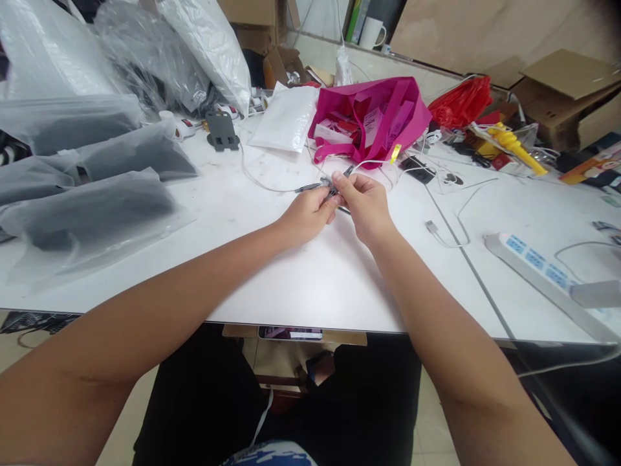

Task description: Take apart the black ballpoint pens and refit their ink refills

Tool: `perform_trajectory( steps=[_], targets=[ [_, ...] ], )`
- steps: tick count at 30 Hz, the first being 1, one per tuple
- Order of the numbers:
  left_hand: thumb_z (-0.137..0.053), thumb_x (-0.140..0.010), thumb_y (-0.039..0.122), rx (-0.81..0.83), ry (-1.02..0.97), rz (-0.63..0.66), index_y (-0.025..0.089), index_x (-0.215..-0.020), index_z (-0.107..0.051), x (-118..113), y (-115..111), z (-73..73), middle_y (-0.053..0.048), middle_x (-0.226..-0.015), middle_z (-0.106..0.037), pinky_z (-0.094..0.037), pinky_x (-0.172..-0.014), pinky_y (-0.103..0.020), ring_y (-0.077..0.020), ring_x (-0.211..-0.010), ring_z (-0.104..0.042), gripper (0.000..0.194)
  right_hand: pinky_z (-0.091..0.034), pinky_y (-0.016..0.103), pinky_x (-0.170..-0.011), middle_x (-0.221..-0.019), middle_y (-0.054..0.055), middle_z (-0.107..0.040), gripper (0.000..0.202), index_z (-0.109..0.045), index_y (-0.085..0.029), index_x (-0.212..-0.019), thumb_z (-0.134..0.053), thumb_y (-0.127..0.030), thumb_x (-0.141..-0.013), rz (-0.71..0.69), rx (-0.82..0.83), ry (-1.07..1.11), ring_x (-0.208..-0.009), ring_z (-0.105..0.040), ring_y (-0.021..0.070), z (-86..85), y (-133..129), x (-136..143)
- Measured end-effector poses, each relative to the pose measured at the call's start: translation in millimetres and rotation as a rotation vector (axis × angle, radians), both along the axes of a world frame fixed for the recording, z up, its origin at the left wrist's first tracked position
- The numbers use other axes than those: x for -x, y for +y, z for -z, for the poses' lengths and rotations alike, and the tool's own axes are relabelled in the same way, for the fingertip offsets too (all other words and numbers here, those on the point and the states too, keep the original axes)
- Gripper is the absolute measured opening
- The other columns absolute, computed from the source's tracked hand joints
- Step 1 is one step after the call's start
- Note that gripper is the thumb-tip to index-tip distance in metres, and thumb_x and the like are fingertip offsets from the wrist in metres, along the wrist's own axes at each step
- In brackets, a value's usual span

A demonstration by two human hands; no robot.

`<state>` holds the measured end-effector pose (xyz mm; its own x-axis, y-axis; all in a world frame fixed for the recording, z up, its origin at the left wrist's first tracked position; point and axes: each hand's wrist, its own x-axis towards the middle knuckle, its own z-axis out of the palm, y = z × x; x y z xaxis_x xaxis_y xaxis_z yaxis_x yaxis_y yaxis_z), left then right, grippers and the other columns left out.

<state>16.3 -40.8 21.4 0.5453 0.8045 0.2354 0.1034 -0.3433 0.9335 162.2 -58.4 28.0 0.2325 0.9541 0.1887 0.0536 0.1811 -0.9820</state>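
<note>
My left hand [310, 212] and my right hand [361, 202] meet above the white table, fingertips close together. Both are closed on a small bundle of slim dark grey pieces [332, 188], partly hidden by the fingers. One thin tip points left past my left hand, and another sticks up by my right thumb. A thin white cable [262, 186] runs from the left up to the bundle; whether it is joined to it I cannot tell. Beyond the hands stands a pink bag [412, 120] holding boxes and packets.
Several frosted plastic bags [92, 210] lie on the left, near a black phone stand [222, 131] and a white mailer [286, 120]. On the right are a loose USB cable [460, 244], a power strip [538, 275] and a yellow plastic piece [517, 147].
</note>
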Motion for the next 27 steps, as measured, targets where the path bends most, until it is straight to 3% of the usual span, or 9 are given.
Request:
perform_trajectory(
  steps=[4,10,17,19,23,27],
  targets=[
    [-0.05,-0.109,0.03,0.114,-0.021,0.049,0.018,-0.08,-0.054,1,2,0.8,0.004,-0.063,-0.049,-0.031,-0.053,-0.026,-0.0075,-0.052,-0.041,0.031,-0.049,0.03,-0.058,-0.063,-0.003,-0.053,0.063,-0.051,-0.026,-0.068,-0.088,-0.077,-0.069,0.033,-0.027,-0.016,-0.062,-0.053,0.0139,-1.2,0,2],
    [-0.044,-0.112,0.044,0.435,-0.117,0.17,0.021,-0.088,-0.051,1,-3,-9.1,0.009,-0.06,-0.034,-0.02,-0.046,-0.026,-0.0062,-0.043,-0.027,0.034,-0.051,0.028,-0.063,-0.076,-0.003,-0.062,0.056,-0.074,-0.026,-0.092,-0.085,-0.077,-0.072,-0.182,0.052,0.067,-0.064,-0.054,0.0113,-12.3,-7,-2],
    [-0.053,-0.108,0.03,0.022,-0.043,0.017,0.017,-0.083,-0.057,-1,1,2.0,0.005,-0.061,-0.046,-0.031,-0.054,-0.026,-0.0082,-0.053,-0.038,0.028,-0.051,0.029,-0.063,-0.07,-0.002,-0.06,0.052,-0.074,-0.024,-0.082,-0.091,-0.071,-0.069,-0.074,0.082,0.076,-0.069,-0.058,0.0139,-10.0,-6,0],
    [-0.052,-0.109,0.032,0.098,-0.062,0.026,0.018,-0.084,-0.056,0,1,0.6,0.006,-0.06,-0.044,-0.03,-0.052,-0.027,-0.008,-0.051,-0.036,0.029,-0.053,0.028,-0.065,-0.07,-0.003,-0.06,0.052,-0.075,-0.024,-0.085,-0.09,-0.072,-0.07,-0.118,0.083,0.095,-0.069,-0.059,0.0133,-10.2,-6,-2],
    [-0.044,-0.112,0.046,0.431,-0.149,0.137,0.021,-0.088,-0.053,0,-2,-8.4,0.01,-0.058,-0.028,-0.02,-0.046,-0.025,-0.0059,-0.042,-0.023,0.035,-0.055,0.028,-0.068,-0.065,-0.005,-0.053,0.053,-0.078,-0.024,-0.093,-0.088,-0.072,-0.073,-0.227,0.103,0.103,-0.065,-0.056,0.0122,-14.5,-7,-7],
    [-0.046,-0.112,0.041,0.388,-0.164,0.099,0.019,-0.088,-0.054,-2,-6,-9.3,0.009,-0.058,-0.036,-0.023,-0.044,-0.023,-0.0049,-0.042,-0.029,0.033,-0.054,0.028,-0.066,-0.068,-0.004,-0.057,0.051,-0.075,-0.024,-0.087,-0.091,-0.07,-0.071,-0.145,0.097,0.064,-0.063,-0.054,0.0117,-17.5,-11,-4]
  ],
)
